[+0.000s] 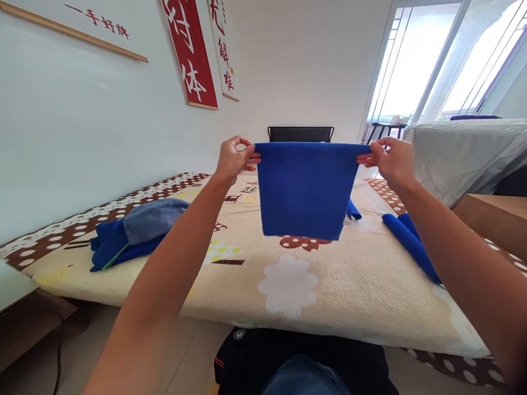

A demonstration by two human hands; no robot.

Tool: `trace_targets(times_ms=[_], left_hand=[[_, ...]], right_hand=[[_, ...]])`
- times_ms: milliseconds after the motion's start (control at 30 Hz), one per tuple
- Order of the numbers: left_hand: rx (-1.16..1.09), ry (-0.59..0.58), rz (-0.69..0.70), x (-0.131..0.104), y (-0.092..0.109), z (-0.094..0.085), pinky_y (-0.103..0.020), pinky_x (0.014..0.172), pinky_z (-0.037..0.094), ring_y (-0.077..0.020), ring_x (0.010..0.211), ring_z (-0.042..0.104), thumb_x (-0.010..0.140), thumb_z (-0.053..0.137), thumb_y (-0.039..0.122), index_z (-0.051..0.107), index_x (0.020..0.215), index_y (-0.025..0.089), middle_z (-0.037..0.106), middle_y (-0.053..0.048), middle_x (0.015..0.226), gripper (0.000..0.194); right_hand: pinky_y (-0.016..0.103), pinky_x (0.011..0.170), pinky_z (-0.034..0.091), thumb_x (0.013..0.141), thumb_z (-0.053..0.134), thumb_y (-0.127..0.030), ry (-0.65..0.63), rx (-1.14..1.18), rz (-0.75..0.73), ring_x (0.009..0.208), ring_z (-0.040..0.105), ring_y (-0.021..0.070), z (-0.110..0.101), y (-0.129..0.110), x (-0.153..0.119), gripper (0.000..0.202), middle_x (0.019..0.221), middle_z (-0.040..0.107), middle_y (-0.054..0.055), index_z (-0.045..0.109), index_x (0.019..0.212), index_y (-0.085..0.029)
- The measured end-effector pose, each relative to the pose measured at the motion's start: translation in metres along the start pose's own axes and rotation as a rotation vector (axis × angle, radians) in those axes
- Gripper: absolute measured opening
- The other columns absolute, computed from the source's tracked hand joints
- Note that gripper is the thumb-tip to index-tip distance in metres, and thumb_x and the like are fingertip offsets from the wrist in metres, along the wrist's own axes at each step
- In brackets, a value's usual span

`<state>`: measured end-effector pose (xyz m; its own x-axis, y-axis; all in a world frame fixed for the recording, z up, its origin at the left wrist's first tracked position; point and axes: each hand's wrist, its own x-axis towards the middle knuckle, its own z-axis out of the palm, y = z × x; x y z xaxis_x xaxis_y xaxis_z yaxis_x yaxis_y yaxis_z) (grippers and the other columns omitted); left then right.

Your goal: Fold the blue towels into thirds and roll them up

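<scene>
A blue cloth (307,189) hangs stretched flat between my two hands, above a bed covered with a patterned cream blanket (349,296). My left hand (236,159) pinches its upper left corner. At the upper right corner, my right hand (389,159) pinches the same cloth. The top edge is taut and nearly level, and the lower edge hangs free. Rolled blue cloths (409,241) lie on the blanket near my right forearm. Another blue roll (353,210) shows partly behind the held cloth.
A pile of blue and grey cloths (154,222) lies at the bed's left side. Beyond the bed stands a black mesh chair back (300,134). At the right are a plastic-covered object (465,153) and a brown box (494,219). Scrolls (193,60) hang on the wall.
</scene>
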<state>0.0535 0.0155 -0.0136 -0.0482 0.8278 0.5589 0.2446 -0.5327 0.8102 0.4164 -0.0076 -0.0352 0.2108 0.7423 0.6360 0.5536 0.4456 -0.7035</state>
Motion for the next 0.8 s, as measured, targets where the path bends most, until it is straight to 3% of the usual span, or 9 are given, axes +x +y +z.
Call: trace_targets(times_ms=[100,200,333,400,467,567,800], left_hand=[[0.017,0.047,0.165,-0.021,-0.009,-0.005,-0.019,0.046,0.048,-0.0164,0.064,0.071,0.087,0.062,0.032,0.053,0.097,0.019,0.07,-0.003,0.078,0.019],[0.115,-0.113,0.18,-0.073,-0.034,-0.019,-0.02,0.049,0.046,-0.0158,0.064,0.07,0.088,0.06,0.038,0.056,0.097,0.019,0.071,-0.003,0.076,0.022],[0.331,-0.552,-0.023,-0.167,-0.095,-0.036,-0.025,0.06,0.049,-0.0141,0.058,0.064,0.087,0.059,0.039,0.065,0.088,0.017,0.071,-0.002,0.068,0.023],[0.381,-0.69,-0.115,-0.209,-0.125,-0.039,-0.023,0.06,0.046,-0.0138,0.059,0.062,0.089,0.055,0.038,0.066,0.088,0.018,0.069,0.0,0.064,0.023],[0.435,-0.745,-0.143,-0.239,-0.144,-0.041,-0.022,0.061,0.043,-0.0132,0.061,0.06,0.09,0.052,0.036,0.067,0.09,0.019,0.067,0.001,0.067,0.023],[0.509,-0.732,-0.142,-0.26,-0.151,-0.041,-0.023,0.062,0.04,-0.0132,0.064,0.057,0.091,0.051,0.035,0.067,0.093,0.02,0.066,0.001,0.072,0.022],[0.622,-0.755,-0.047,-0.259,-0.134,-0.041,-0.024,0.067,0.039,-0.0145,0.071,0.059,0.092,0.05,0.031,0.065,0.092,0.021,0.069,0.0,0.085,0.019]], right_hand=[[0.022,0.064,0.043,0.098,0.038,-0.051,0.187,0.028,-0.156,0.073,0.067,0.0082,-0.003,0.011,-0.026,0.054,0.093,0.071,0.022,0.052,0.111,0.0],[0.023,0.061,0.043,0.095,0.046,-0.052,0.134,-0.064,-0.126,0.066,0.064,0.0103,-0.009,0.044,-0.079,0.043,0.082,0.074,0.012,0.059,0.103,-0.012],[0.026,0.063,0.043,0.094,0.045,-0.053,-0.309,-0.244,-0.06,0.061,0.061,0.0127,-0.01,0.104,-0.175,0.038,0.069,0.07,0.0,0.062,0.084,-0.021],[0.027,0.061,0.041,0.096,0.042,-0.053,-0.538,-0.257,-0.011,0.053,0.054,0.012,-0.008,0.128,-0.219,0.038,0.059,0.062,-0.004,0.06,0.084,-0.022],[0.027,0.059,0.04,0.096,0.04,-0.053,-0.667,-0.276,0.019,0.052,0.051,0.0124,-0.007,0.144,-0.251,0.038,0.056,0.058,-0.005,0.059,0.086,-0.023],[0.028,0.062,0.04,0.096,0.04,-0.055,-0.701,-0.315,0.034,0.057,0.052,0.0138,-0.009,0.156,-0.278,0.039,0.062,0.06,-0.003,0.061,0.09,-0.023],[0.03,0.069,0.044,0.095,0.042,-0.054,-0.72,-0.342,0.009,0.072,0.061,0.0171,-0.013,0.162,-0.29,0.037,0.076,0.068,0.001,0.065,0.092,-0.025]])
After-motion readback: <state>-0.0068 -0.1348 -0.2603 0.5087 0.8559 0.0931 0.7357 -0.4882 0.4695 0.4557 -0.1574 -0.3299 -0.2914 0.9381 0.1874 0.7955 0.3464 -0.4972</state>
